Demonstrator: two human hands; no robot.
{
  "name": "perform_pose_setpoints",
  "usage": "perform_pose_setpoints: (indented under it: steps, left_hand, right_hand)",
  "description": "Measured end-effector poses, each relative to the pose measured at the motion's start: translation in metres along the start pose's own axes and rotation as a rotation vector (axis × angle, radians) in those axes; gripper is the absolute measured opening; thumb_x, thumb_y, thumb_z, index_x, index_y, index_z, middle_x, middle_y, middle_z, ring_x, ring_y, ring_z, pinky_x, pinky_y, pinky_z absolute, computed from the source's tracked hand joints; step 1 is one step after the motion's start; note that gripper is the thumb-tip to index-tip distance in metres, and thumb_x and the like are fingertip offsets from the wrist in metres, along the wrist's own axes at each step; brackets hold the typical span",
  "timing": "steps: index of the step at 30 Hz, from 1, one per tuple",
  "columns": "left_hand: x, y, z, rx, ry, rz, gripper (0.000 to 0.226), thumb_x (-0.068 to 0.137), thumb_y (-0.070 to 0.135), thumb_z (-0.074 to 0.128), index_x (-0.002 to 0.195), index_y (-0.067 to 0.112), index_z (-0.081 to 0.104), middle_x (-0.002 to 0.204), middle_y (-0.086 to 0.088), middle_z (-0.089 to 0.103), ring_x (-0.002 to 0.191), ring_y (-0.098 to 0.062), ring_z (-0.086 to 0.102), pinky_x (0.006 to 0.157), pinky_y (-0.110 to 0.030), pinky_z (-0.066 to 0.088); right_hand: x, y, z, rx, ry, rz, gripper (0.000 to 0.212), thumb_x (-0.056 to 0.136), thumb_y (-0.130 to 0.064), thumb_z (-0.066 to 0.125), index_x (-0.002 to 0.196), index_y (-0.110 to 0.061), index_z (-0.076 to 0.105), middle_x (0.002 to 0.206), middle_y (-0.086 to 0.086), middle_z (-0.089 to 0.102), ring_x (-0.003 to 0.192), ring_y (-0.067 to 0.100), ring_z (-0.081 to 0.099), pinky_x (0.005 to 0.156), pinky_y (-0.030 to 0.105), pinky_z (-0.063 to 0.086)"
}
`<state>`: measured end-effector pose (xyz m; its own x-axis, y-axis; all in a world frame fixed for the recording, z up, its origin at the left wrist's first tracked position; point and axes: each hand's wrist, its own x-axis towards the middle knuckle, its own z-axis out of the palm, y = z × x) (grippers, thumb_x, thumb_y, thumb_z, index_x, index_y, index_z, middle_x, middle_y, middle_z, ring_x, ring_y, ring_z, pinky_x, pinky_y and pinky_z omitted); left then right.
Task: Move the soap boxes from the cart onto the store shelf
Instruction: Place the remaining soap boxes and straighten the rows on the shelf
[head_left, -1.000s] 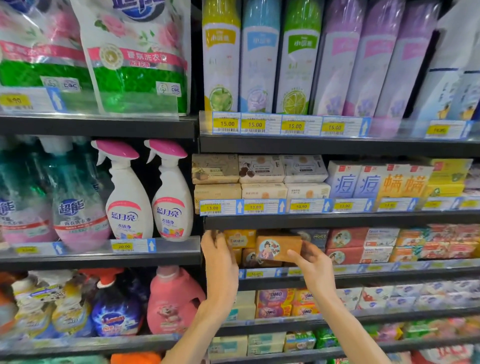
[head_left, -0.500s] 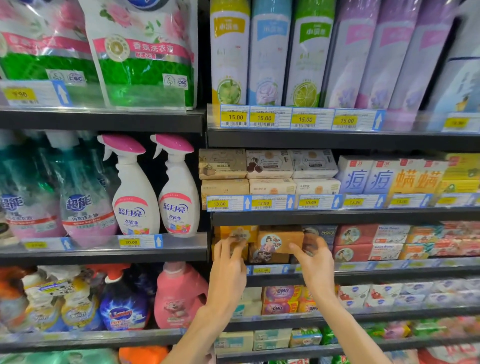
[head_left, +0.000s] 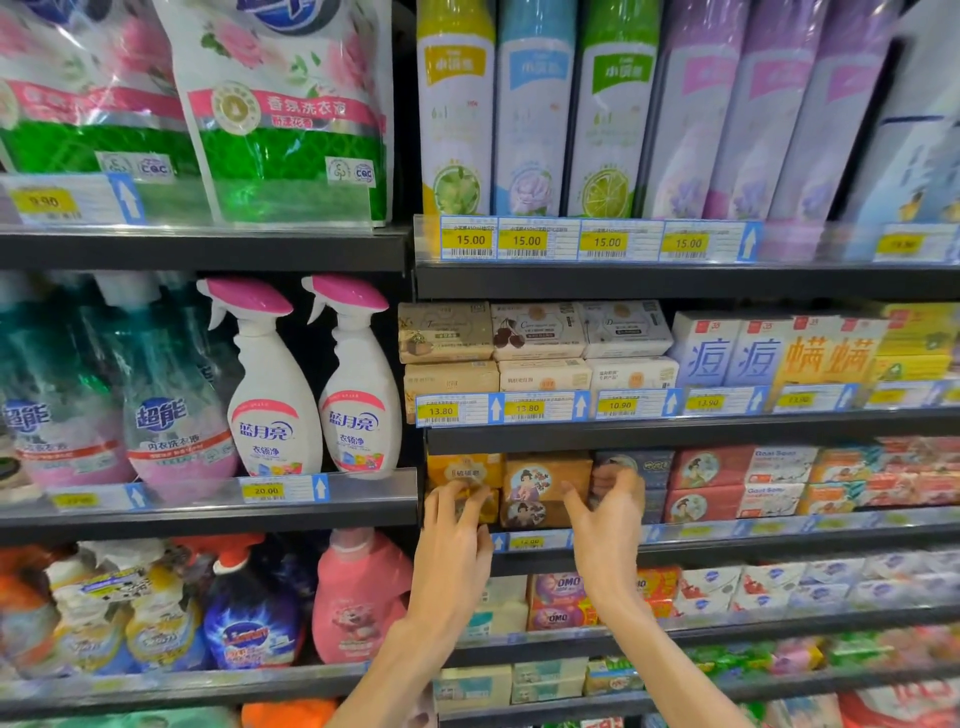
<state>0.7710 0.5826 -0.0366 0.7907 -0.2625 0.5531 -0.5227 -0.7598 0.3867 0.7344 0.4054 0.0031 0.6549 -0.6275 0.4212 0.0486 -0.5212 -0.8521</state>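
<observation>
A brown soap box with a lady's picture (head_left: 545, 475) sits on the third shelf (head_left: 779, 543), stacked on a like box (head_left: 524, 514). My right hand (head_left: 608, 519) hovers at its right edge, fingers apart and holding nothing, partly covering a dark blue box (head_left: 649, 465). To the left are two stacked yellow soap boxes (head_left: 465, 470). My left hand (head_left: 454, 535) has its spread fingertips pressed on the front of the lower one. The cart is out of view.
Red and white soap boxes (head_left: 737, 483) fill the same shelf to the right. Spray bottles (head_left: 275, 395) stand in the bay on the left, tall refill packs (head_left: 530, 114) on the shelf above, more soap packs (head_left: 561, 603) on the shelf below.
The brown box, held by my right hand in front of the shelf a second ago, now rests inside on the stack. My right hand has let go of it. My left hand slid down the yellow boxes.
</observation>
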Motion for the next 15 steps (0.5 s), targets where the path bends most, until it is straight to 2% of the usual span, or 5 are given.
perform_pose_setpoints:
  steps: [3,5,7,11,15]
  left_hand:
    - [0.0,-0.001,0.002,0.011,-0.004,-0.005,0.047,0.09,0.015,0.064,0.136,0.02,0.055,0.141,0.001,0.043,0.134,-0.019,0.04,0.102,-0.034,0.051]
    - [-0.001,-0.002,0.002,0.018,-0.003,-0.004,0.046,0.09,0.016,0.064,0.136,0.019,0.056,0.141,0.0,0.044,0.134,-0.019,0.04,0.101,-0.034,0.051]
    - [0.0,-0.003,0.002,0.024,0.001,-0.004,0.046,0.091,0.018,0.063,0.136,0.019,0.055,0.142,0.0,0.044,0.135,-0.019,0.04,0.1,-0.033,0.052]
    - [0.0,-0.003,0.002,0.037,0.0,0.009,0.047,0.091,0.019,0.061,0.138,0.02,0.053,0.141,0.0,0.044,0.133,-0.02,0.041,0.101,-0.033,0.051]
    - [0.001,-0.003,0.002,0.038,-0.005,0.013,0.048,0.09,0.019,0.062,0.138,0.021,0.053,0.14,-0.001,0.044,0.133,-0.021,0.041,0.1,-0.033,0.051]
  right_hand:
    - [-0.017,0.003,0.001,-0.189,-0.046,-0.248,0.025,0.089,-0.023,0.069,0.109,-0.023,0.054,0.109,-0.007,0.045,0.101,0.012,0.049,0.079,0.02,0.045]
    - [-0.029,0.009,0.003,-0.349,-0.146,-0.448,0.027,0.09,-0.024,0.067,0.116,-0.023,0.059,0.113,-0.005,0.045,0.105,0.012,0.046,0.082,0.022,0.048]
    - [-0.034,0.017,0.006,-0.486,-0.205,-0.572,0.035,0.09,-0.025,0.067,0.124,-0.024,0.06,0.117,-0.002,0.046,0.107,0.015,0.046,0.082,0.026,0.052]
    - [-0.03,0.022,0.012,-0.618,-0.25,-0.591,0.051,0.091,-0.032,0.064,0.14,-0.026,0.05,0.133,0.003,0.046,0.121,0.022,0.044,0.09,0.032,0.054]
    - [-0.021,0.017,0.019,-0.672,-0.249,-0.568,0.055,0.09,-0.037,0.062,0.143,-0.027,0.046,0.133,0.005,0.045,0.124,0.024,0.043,0.087,0.033,0.056]
